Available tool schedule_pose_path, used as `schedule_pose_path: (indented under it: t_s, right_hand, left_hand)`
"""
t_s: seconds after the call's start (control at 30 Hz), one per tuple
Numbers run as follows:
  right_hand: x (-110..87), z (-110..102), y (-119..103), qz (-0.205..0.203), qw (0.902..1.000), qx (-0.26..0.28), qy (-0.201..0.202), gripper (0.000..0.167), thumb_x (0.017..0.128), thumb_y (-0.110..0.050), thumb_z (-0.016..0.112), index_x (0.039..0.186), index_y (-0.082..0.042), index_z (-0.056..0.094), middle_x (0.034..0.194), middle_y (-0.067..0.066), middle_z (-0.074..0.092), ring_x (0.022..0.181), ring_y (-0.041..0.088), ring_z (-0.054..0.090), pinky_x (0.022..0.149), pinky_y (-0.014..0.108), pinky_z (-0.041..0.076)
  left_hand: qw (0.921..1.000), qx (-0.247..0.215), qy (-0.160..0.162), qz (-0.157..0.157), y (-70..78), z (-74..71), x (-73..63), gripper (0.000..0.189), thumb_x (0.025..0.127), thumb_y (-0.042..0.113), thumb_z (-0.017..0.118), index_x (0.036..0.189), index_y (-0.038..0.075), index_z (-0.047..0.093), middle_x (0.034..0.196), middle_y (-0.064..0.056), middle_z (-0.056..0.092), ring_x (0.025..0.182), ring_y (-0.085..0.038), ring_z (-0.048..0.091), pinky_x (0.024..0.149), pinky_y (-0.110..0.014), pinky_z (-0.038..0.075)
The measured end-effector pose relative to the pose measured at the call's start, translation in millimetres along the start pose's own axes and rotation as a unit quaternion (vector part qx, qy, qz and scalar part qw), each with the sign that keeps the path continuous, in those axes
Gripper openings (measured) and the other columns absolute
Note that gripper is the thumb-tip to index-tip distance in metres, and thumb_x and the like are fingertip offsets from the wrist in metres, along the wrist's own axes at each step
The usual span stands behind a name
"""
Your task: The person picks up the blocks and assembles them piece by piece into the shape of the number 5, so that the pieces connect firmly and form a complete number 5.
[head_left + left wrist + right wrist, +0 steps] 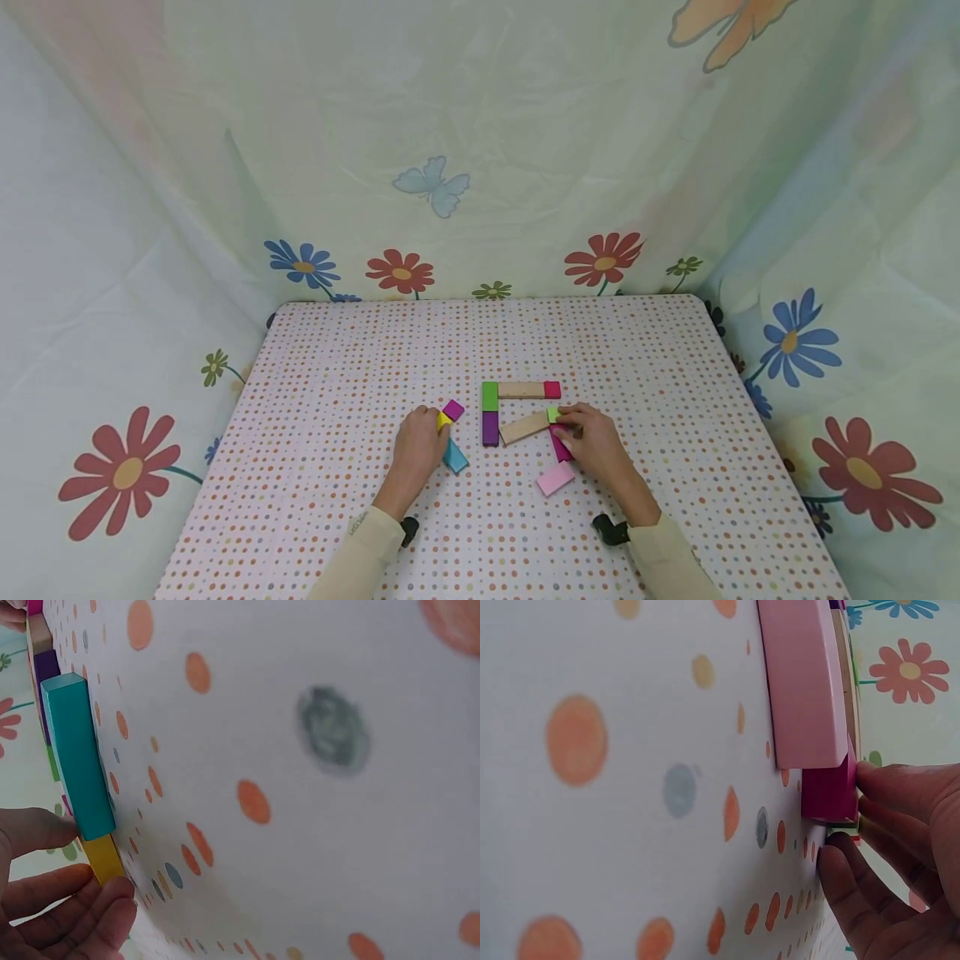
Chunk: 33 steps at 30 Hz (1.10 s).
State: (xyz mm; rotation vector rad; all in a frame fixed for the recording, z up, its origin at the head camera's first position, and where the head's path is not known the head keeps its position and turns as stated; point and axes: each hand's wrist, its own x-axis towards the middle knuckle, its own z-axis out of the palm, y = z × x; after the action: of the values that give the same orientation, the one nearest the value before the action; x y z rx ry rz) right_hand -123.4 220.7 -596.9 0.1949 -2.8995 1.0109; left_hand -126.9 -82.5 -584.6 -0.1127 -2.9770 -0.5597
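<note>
My left hand pinches a small yellow block between thumb and fingers. A teal block adjoins it on the near side, and a small purple block sits at its far side. My right hand has thumb and fingertips around a light green block, partly covered by the fingers. Right at the thumb lies a magenta block, angled toward me. A slanted wooden block runs leftward from the light green one. A pink block lies closer to me.
Farther back, a green block and a dark purple block form a line. From the green one, a straight wooden block leads right to a red block. Everything lies on a dotted tabletop, with flowered curtains around it.
</note>
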Motion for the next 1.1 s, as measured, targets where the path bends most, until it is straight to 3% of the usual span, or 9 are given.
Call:
schedule_pose_path:
  t_s: [0.27, 0.4, 0.5, 0.67, 0.83, 0.97, 1.1]
  right_hand:
    - [-0.9, -1.3, -0.4, -0.006, 1.0, 0.002, 0.002, 0.02, 0.092, -0.01, 0.082, 0.108, 0.002, 0.081, 0.124, 0.014, 0.075, 0.089, 0.019, 0.069, 0.071, 0.025, 0.056]
    - [-0.1, -1.0, -0.1, -0.009, 0.9999, -0.004, 0.003, 0.021, 0.092, -0.01, 0.082, 0.108, 0.003, 0.081, 0.125, 0.015, 0.075, 0.089, 0.02, 0.069, 0.071, 0.026, 0.056]
    - [0.0, -0.8, -0.1, -0.01, 0.9999, -0.005, 0.002, 0.021, 0.092, -0.01, 0.082, 0.108, 0.003, 0.081, 0.125, 0.015, 0.075, 0.089, 0.02, 0.069, 0.071, 0.026, 0.056]
    - [-0.4, -1.5, -0.7, -0.012, 0.9999, -0.005, 0.004, 0.02, 0.092, -0.01, 0.082, 0.107, 0.003, 0.081, 0.124, 0.015, 0.075, 0.089, 0.021, 0.07, 0.071, 0.026, 0.056]
    - [-0.6, -1.2, -0.4, -0.004, 1.0, 0.003, -0.001, 0.021, 0.092, -0.01, 0.082, 0.108, 0.003, 0.081, 0.125, 0.015, 0.075, 0.091, 0.021, 0.07, 0.072, 0.028, 0.058]
    - [-0.3, -1.1, -0.7, 0.004, 1.0, 0.003, -0.003, 0.021, 0.092, -0.01, 0.082, 0.109, 0.002, 0.081, 0.125, 0.014, 0.075, 0.093, 0.021, 0.07, 0.073, 0.028, 0.058]
    - [-0.3, -1.1, -1.6, 0.004, 1.0, -0.001, -0.002, 0.021, 0.092, -0.01, 0.082, 0.11, 0.002, 0.08, 0.125, 0.014, 0.075, 0.095, 0.022, 0.071, 0.075, 0.03, 0.059]
  left_hand:
    - [0.9995, 0.012, 0.031, 0.001, -2.3, -3.9, -2.8, 0.024, 0.094, 0.016, 0.077, 0.105, -0.005, 0.077, 0.093, -0.014, 0.073, 0.077, -0.018, 0.064, 0.066, -0.029, 0.06]
    - [0.9989, 0.002, 0.024, 0.039, 3.1, -10.3, -6.9, 0.027, 0.093, 0.019, 0.079, 0.11, -0.003, 0.078, 0.102, -0.015, 0.074, 0.086, -0.022, 0.067, 0.073, -0.031, 0.064]
    - [0.9958, -0.018, 0.012, 0.089, 10.5, -13.5, -11.3, 0.028, 0.093, 0.02, 0.081, 0.111, -0.001, 0.078, 0.106, -0.014, 0.075, 0.093, -0.023, 0.07, 0.079, -0.031, 0.065]
    - [0.9839, -0.035, -0.01, 0.175, 21.4, -10.5, -17.6, 0.026, 0.093, 0.021, 0.081, 0.112, 0.002, 0.079, 0.105, -0.008, 0.076, 0.098, -0.019, 0.07, 0.083, -0.028, 0.063]
    - [0.9679, -0.04, -0.063, 0.24, 29.9, -3.2, -24.4, 0.027, 0.096, 0.025, 0.079, 0.115, 0.007, 0.079, 0.109, -0.003, 0.077, 0.101, -0.015, 0.068, 0.087, -0.023, 0.061]
    - [0.954, -0.039, -0.11, 0.276, 35.5, 5.5, -28.7, 0.026, 0.098, 0.028, 0.076, 0.117, 0.01, 0.08, 0.112, 0.0, 0.077, 0.099, -0.011, 0.065, 0.086, -0.018, 0.058]
    - [0.946, -0.024, -0.13, 0.296, 38.6, 11.2, -32.1, 0.027, 0.099, 0.03, 0.075, 0.118, 0.012, 0.079, 0.113, 0.0, 0.076, 0.102, -0.01, 0.064, 0.086, -0.018, 0.057]
